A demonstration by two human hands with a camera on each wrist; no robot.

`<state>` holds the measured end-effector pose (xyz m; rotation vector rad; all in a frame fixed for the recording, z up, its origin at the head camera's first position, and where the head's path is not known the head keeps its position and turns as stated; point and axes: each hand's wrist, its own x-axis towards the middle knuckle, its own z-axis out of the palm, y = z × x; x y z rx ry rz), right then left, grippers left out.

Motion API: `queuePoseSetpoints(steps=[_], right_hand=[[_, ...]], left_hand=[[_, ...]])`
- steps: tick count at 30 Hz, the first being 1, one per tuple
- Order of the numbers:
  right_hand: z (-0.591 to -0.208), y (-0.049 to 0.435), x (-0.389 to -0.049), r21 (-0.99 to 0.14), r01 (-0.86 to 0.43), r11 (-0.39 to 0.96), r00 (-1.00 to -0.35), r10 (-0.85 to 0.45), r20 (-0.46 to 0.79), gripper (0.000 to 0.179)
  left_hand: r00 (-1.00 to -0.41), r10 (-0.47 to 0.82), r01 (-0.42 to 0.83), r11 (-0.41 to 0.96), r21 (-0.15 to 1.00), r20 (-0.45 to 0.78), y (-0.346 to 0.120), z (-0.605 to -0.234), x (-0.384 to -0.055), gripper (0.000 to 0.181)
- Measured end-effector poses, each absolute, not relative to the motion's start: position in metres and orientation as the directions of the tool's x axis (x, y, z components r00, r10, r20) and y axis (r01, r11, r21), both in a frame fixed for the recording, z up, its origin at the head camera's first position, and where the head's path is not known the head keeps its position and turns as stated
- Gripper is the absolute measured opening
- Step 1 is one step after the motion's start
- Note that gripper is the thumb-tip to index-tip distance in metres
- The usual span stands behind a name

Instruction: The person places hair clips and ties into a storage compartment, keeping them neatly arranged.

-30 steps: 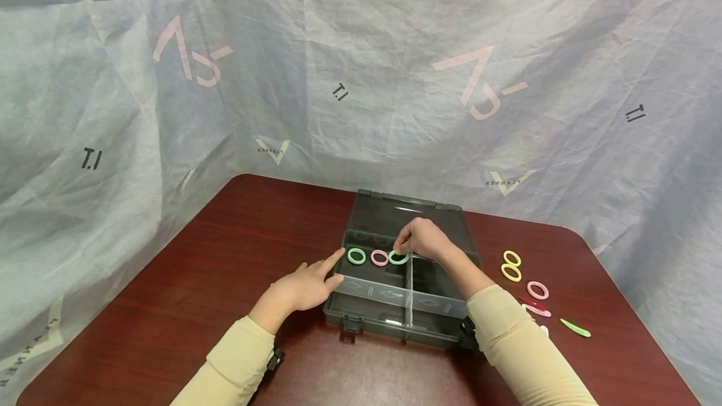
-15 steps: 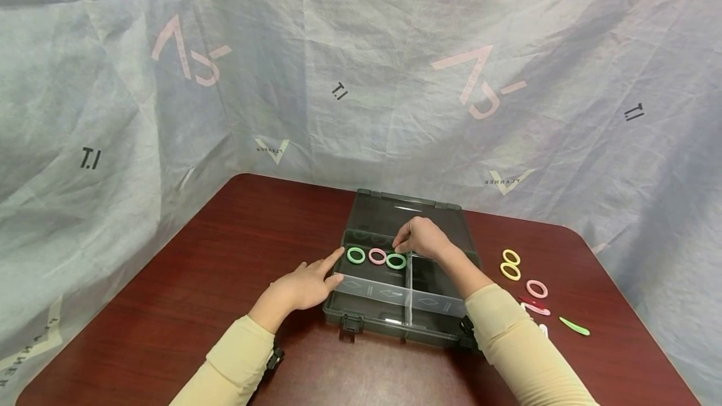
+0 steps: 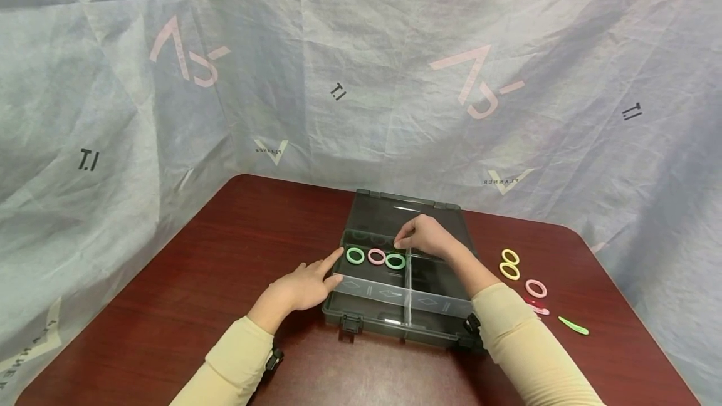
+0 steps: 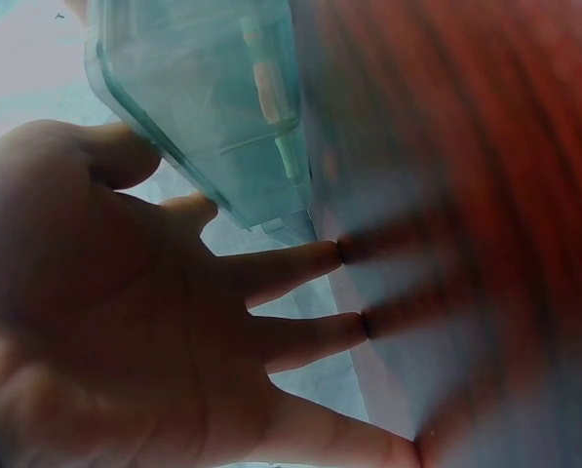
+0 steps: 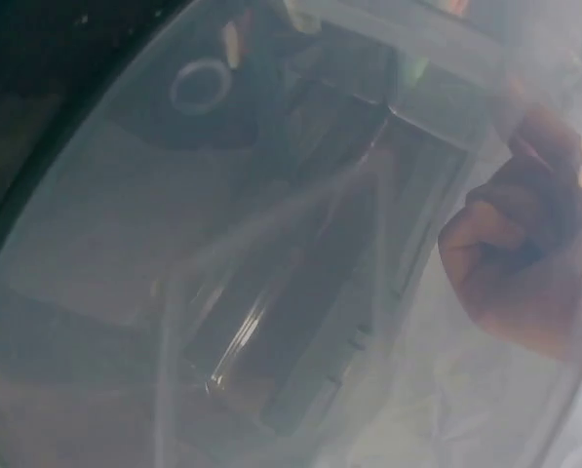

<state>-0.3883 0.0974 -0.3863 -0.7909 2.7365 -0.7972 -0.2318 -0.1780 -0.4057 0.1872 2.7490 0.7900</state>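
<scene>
A dark see-through divided box (image 3: 366, 317) stands open on the table. In its back left compartment lie a green hair tie (image 3: 355, 256), a pink hair tie (image 3: 376, 257) and a second green hair tie (image 3: 395, 261), side by side. Just above that last one, my right hand (image 3: 429, 235) has bent fingers with nothing visible between them. My left hand (image 3: 303, 286) lies at the box's left side with its fingers spread. In the left wrist view, that hand (image 4: 144, 292) has its thumb and index finger against the box wall (image 4: 193, 117), other fingertips on the table. The right wrist view is hazy.
To the right on the table (image 3: 237, 237) lie two yellow hair ties (image 3: 510, 270), a pink hair tie (image 3: 536, 288), a green hair clip (image 3: 573, 325) and red and pink clips (image 3: 540, 309), partly behind my right sleeve. The box lid (image 3: 408, 212) leans back toward the fabric wall.
My right hand has let go of the right-hand green hair tie and risen slightly from it. That tie now lies flat, close against the pink one. My left hand has stayed in place.
</scene>
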Motion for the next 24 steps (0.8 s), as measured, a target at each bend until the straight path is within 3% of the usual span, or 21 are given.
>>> queuePoseSetpoints(steps=[14,24], right_hand=[[-0.350,0.151,-0.390,-0.643,-0.405,0.650,-0.859,-0.512,0.023,0.022],[-0.350,0.210,-0.389,-0.639,-0.315,0.701,-0.914,-0.405,0.007,0.034]], left_hand=[[-0.954,0.203,0.052,0.838,0.544,-0.222,-0.181,-0.409,-0.233,0.064],[-0.952,0.207,0.049,0.832,0.553,-0.227,-0.180,-0.408,-0.233,0.064]])
